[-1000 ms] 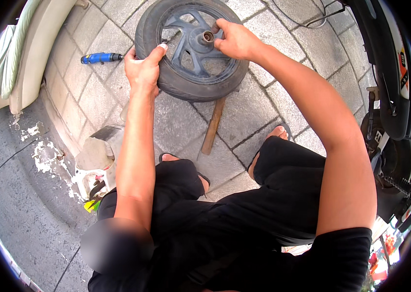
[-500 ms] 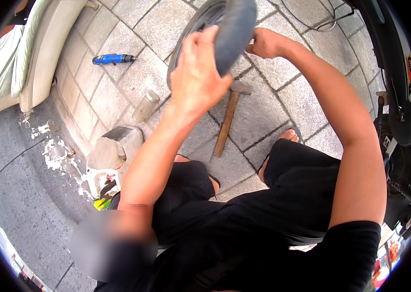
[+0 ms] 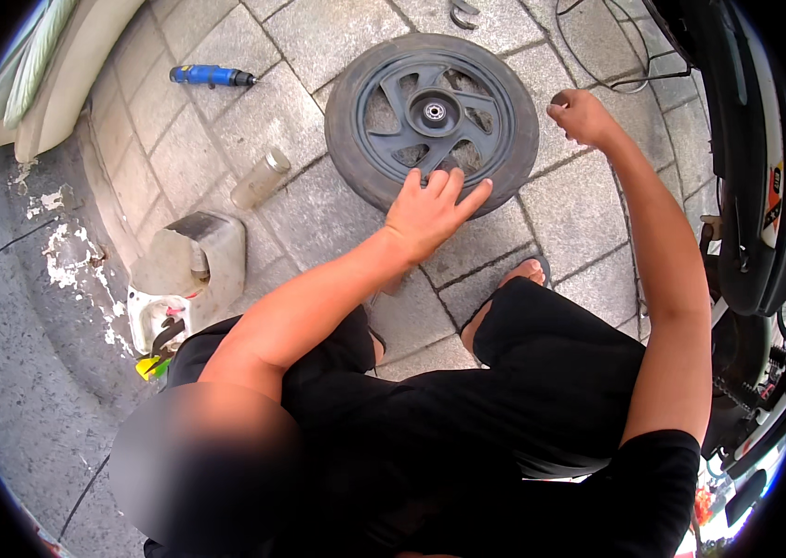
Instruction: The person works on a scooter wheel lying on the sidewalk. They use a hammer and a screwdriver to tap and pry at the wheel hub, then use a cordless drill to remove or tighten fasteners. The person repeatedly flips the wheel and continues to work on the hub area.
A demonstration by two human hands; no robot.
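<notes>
A black motorcycle wheel [image 3: 435, 112] lies on the paving, its spoked face and hub bearing turned up. My left hand [image 3: 430, 214] rests over the wheel's near edge, fingers spread across tyre and rim. Off the wheel's right side, my right hand [image 3: 585, 119] is closed, thumb and fingers pinched round a small dark piece that I cannot make out. A blue power screwdriver [image 3: 213, 76] lies at the far left, and a clear jar [image 3: 261, 179] on its side between it and my left forearm. The hammer is hidden by the wheel and my arm.
A cut-open white plastic jug [image 3: 190, 265] with tools in it stands by my left knee. Along the right side is a black motorcycle [image 3: 770, 223]. A wire loop [image 3: 630, 88] and curved dark pieces [image 3: 462, 13] lie at the far side. A pale padded chair [image 3: 72, 74] fills the upper left.
The wheel has gone from tilted up in my left hand to flat on the paving, covering the hammer. My right hand has moved to the right, away from the wheel.
</notes>
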